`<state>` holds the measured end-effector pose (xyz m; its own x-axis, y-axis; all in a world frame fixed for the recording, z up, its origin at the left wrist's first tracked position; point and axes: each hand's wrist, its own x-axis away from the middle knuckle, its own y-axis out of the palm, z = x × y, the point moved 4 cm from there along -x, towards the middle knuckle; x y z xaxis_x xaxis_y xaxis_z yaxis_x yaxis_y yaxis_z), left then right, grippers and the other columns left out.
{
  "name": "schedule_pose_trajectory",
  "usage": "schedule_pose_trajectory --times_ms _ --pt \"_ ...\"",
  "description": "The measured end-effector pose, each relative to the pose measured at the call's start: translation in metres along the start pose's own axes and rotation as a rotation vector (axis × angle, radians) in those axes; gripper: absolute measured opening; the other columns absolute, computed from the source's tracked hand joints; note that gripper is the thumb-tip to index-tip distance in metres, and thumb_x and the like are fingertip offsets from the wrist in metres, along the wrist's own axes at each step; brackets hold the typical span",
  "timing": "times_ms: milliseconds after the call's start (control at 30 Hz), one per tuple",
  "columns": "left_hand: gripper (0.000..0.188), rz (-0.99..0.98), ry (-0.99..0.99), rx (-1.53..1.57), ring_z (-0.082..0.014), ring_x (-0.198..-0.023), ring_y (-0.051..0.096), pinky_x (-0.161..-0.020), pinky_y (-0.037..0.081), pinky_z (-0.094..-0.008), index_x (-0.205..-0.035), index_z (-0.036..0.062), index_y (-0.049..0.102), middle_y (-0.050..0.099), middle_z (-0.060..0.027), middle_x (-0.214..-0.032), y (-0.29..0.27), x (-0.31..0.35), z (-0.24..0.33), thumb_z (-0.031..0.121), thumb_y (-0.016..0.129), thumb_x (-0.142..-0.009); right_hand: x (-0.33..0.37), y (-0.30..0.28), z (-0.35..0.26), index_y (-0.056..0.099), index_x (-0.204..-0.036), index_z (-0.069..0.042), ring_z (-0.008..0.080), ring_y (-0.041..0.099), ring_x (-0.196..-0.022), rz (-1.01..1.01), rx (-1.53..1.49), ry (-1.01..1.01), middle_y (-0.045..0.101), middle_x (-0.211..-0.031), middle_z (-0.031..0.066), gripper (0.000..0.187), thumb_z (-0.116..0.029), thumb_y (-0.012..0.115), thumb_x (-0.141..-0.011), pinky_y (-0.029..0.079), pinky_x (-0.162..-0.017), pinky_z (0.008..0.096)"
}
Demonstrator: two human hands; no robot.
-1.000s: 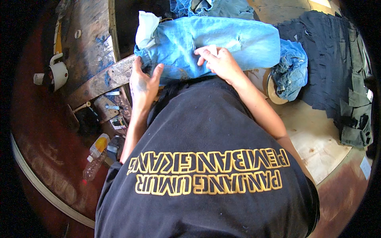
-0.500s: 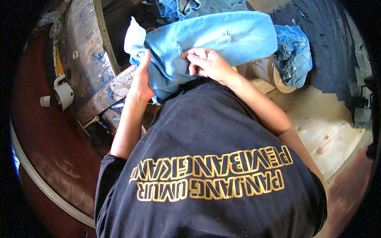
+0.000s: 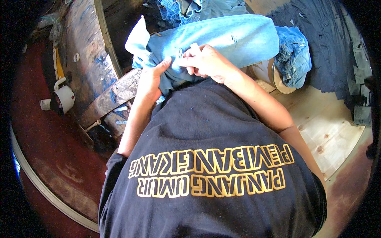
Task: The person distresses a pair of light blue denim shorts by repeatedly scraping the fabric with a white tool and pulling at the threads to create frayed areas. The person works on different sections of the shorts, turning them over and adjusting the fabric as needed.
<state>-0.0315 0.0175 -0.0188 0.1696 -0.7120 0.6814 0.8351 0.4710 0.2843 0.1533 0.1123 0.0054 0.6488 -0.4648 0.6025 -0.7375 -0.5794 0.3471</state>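
A light-blue denim leg [image 3: 234, 39], with frayed tears in it, lies stretched across in front of me. My left hand [image 3: 152, 79] grips its near left part, thumb on top and the other fingers hidden by the cloth. Beside a frayed tear [image 3: 179, 54], my right hand [image 3: 212, 64] is closed, its fingertips pressed together at the denim. A small pale shape shows above its knuckles; whether it is a held piece or a finger I cannot tell. Left of the leg, a whitish end of cloth [image 3: 139, 37] sticks up.
Crumpled denim [image 3: 293, 55] hangs at the right over a round drum-like end [image 3: 281, 81]. More denim [image 3: 190, 10] is heaped behind. At the left stand a paint-stained board [image 3: 85, 43], a wooden beam [image 3: 115, 91] and a white cup-shaped thing with a handle [image 3: 64, 98].
My left hand has shifted right and its thumb now lies over the denim, nearer the tear. My right hand has moved slightly, its fingertips drawn closer together. The denim has shifted a little.
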Motion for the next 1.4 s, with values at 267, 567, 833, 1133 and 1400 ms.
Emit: schedule_pose_trajectory --times_ms 267,567,833,1133,1400 --pt "0.049 0.021 0.183 -0.092 -0.0266 -0.114 0.070 -0.105 0.055 -0.0444 -0.140 -0.0031 0.058 0.071 -0.0138 -0.129 -0.003 0.021 -0.001 0.016 0.077 -0.099 0.013 0.007 0.017 0.069 -0.086 -0.007 0.0072 0.045 -0.051 -0.039 -0.190 0.018 0.059 -0.067 -0.0007 0.021 -0.023 0.079 -0.095 0.031 -0.045 0.0252" --pt "0.047 0.006 0.149 0.045 -0.0275 -0.114 0.071 -0.103 0.057 -0.0449 -0.140 -0.0020 0.059 0.072 -0.0140 -0.128 -0.005 0.016 -0.002 0.014 0.075 -0.099 0.010 0.009 0.021 0.070 -0.097 -0.007 0.0055 0.043 -0.052 -0.018 -0.165 -0.012 0.055 -0.070 -0.0030 0.017 -0.023 0.073 -0.100 0.029 -0.046 0.0235" --pt "0.037 -0.050 -0.143 0.191 -0.0257 -0.107 0.074 -0.100 0.059 -0.0419 -0.128 0.0007 0.068 0.076 -0.0126 -0.121 0.000 0.013 -0.015 0.021 0.075 -0.098 0.020 0.005 0.028 0.070 -0.090 -0.006 0.0077 0.046 -0.049 -0.025 -0.288 0.006 0.064 -0.071 0.0036 0.018 -0.021 0.074 -0.098 0.031 -0.045 0.0252" --pt "0.032 -0.010 -0.189 0.090 -0.0234 -0.099 0.074 -0.095 0.059 -0.0385 -0.114 -0.0027 0.073 0.077 -0.0123 -0.110 0.012 0.022 -0.033 0.013 0.081 -0.087 0.029 -0.003 0.045 0.070 -0.090 -0.004 0.0088 0.047 -0.049 -0.013 -0.167 -0.019 0.065 -0.070 0.0044 0.020 -0.022 0.075 -0.096 0.034 -0.045 0.0252" --pt "0.038 -0.074 -0.159 0.065 -0.0237 -0.098 0.075 -0.095 0.060 -0.0386 -0.122 -0.0028 0.068 0.076 -0.0130 -0.113 0.015 0.018 -0.033 0.011 0.079 -0.088 0.030 0.006 0.035 0.071 -0.092 -0.003 0.0086 0.054 -0.053 -0.006 0.039 -0.119 0.067 -0.069 0.0035 0.022 -0.025 0.076 -0.095 0.040 -0.048 0.0257"
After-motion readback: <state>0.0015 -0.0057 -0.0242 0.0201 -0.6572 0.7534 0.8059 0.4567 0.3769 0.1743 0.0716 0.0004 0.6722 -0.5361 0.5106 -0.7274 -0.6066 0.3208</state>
